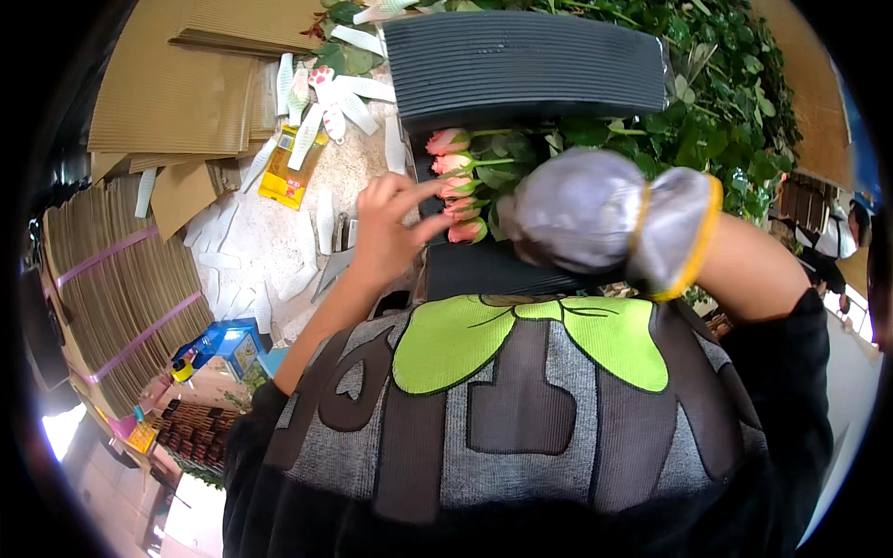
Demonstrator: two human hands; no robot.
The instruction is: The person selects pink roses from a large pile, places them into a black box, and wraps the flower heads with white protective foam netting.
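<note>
Several pink roses (453,166) lie in a column, heads to the left and green stems to the right, over a black corrugated sheet (484,272). My bare left hand (391,223) is at the left side of the heads. Its thumb and index finger are apart, their tips touching the middle and lower blooms. Over the stems and leaves is my right hand (577,209), in a grey glove with a yellow cuff edge. Its fingers curl downward, and the glove hides what they grip. A stack of black corrugated sheets (521,70) lies just beyond the roses.
Leafy stems (726,121) pile up at the far right. White printed paper strips (304,139) and a yellow packet (290,172) lie on the left. Brown cardboard sheets (177,102) and a strapped cardboard bundle (130,279) stand further left, near a blue box (233,344).
</note>
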